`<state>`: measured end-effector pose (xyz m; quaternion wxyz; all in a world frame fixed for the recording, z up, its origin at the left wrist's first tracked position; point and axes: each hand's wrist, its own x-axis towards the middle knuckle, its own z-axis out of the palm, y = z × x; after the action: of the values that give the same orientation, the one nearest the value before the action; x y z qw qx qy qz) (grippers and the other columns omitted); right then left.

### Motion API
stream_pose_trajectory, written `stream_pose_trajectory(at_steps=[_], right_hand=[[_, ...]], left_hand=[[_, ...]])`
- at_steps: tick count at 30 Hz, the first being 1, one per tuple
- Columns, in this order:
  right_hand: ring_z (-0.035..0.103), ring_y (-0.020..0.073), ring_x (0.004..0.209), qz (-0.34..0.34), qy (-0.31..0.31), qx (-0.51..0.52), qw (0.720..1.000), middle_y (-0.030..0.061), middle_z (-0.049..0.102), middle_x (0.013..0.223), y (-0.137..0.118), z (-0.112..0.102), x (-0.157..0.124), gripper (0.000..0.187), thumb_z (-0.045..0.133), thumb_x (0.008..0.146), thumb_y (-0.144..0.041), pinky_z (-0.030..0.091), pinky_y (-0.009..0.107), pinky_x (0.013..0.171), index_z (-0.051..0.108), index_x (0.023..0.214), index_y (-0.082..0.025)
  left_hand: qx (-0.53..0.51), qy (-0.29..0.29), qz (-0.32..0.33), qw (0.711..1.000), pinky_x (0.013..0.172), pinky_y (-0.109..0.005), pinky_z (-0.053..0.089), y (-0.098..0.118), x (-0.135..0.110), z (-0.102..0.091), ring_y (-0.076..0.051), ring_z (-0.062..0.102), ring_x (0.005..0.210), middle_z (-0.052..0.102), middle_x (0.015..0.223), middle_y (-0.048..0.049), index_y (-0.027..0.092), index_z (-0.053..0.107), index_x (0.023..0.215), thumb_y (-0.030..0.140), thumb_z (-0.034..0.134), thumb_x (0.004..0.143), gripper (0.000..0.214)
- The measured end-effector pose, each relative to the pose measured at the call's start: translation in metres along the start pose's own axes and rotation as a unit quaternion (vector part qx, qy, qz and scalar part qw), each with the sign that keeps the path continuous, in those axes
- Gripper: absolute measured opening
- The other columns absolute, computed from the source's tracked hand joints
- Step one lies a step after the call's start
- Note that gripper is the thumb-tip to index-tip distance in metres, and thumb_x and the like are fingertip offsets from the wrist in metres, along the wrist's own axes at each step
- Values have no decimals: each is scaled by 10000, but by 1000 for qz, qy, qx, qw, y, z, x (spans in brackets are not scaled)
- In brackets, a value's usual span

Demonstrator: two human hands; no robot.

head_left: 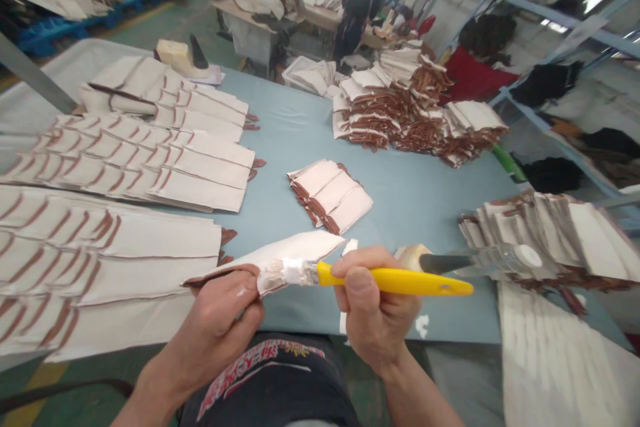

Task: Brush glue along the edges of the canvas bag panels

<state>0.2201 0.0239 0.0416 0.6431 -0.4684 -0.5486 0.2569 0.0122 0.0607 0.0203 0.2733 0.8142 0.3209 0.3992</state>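
My right hand (373, 310) is closed around the yellow handle of a paintbrush (395, 280). Its glue-caked bristles rest on a white strip with a brown end (280, 255). My left hand (225, 310) pinches that strip at its brown end, just above the table's near edge. A small fanned stack of the same strips (330, 195) lies on the blue table (410, 193) beyond my hands.
Long overlapping rows of strips (125, 167) cover the table's left half. Piles of strips (410, 107) sit at the far side, and another pile (550, 233) at the right, near a metal tool (480, 260). A person (363, 3) works at a distant table.
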Motion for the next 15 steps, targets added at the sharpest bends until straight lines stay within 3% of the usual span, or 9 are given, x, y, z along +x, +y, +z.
stream_pose_trajectory(at_steps=[6, 12, 15], right_hand=[[590, 138, 498, 69, -36, 19, 997, -18, 631, 633, 2, 8, -10, 340, 617, 1121, -463, 519, 267, 490, 746, 906, -233], [527, 108, 476, 57, -2, 14, 998, 0, 694, 725, 14, 3, -9, 292, 629, 1115, -420, 439, 237, 443, 771, 933, -243], [502, 113, 452, 70, -61, 1, 996, 2, 668, 685, 20, 0, -9, 409, 551, 1134, -509, 439, 247, 430, 756, 913, -234]], left_hand=[[47, 30, 76, 996, 610, -257, 468, -8, 3, 0, -161, 589, 619, 586, 659, 36, 253, 525, 810, -36, 524, 930, 313], [45, 36, 44, 997, 542, -264, 403, -11, 6, 7, -151, 535, 565, 541, 637, 41, 258, 502, 804, -45, 507, 943, 333], [31, 49, 45, 997, 552, -270, 411, -12, 7, 9, -155, 535, 574, 545, 644, 39, 259, 507, 795, -50, 516, 927, 336]])
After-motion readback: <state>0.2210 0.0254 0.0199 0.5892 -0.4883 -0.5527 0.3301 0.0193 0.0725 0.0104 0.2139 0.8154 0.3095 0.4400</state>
